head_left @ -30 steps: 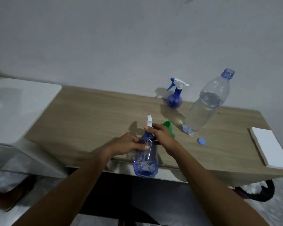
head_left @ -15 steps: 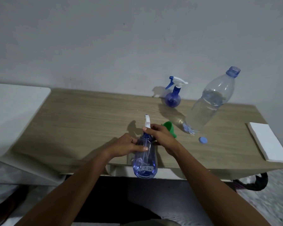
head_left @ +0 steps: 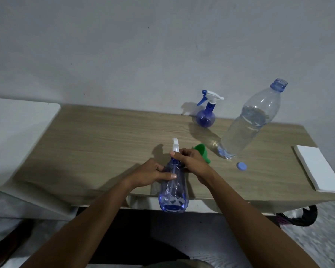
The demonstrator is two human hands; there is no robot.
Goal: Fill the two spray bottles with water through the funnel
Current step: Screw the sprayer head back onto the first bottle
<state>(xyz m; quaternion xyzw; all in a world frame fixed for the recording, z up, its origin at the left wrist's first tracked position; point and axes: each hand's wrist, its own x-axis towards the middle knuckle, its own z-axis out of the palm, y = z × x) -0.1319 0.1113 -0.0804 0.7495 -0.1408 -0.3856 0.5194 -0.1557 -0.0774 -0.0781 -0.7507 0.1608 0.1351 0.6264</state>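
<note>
A clear blue spray bottle (head_left: 173, 194) is held over the near edge of the wooden table (head_left: 108, 140). My left hand (head_left: 151, 174) grips its body. My right hand (head_left: 191, 161) grips its neck just under the white spray head (head_left: 175, 145). A green funnel (head_left: 201, 151) lies on the table right behind my right hand. A second, round blue spray bottle (head_left: 206, 117) with its white and blue trigger head on stands at the back by the wall. A large clear water bottle (head_left: 249, 122), uncapped and partly full, stands to the right of it. Its blue cap (head_left: 241, 166) lies on the table.
A white flat pad (head_left: 317, 169) lies at the table's right end. A white surface (head_left: 14, 136) adjoins the table on the left. A grey wall rises right behind the table. A dark object (head_left: 302, 217) sits on the floor under the right corner.
Both hands keep hold of the spray bottle in nearly the same place. The camera has shifted, so the scene sits a little differently in view.
</note>
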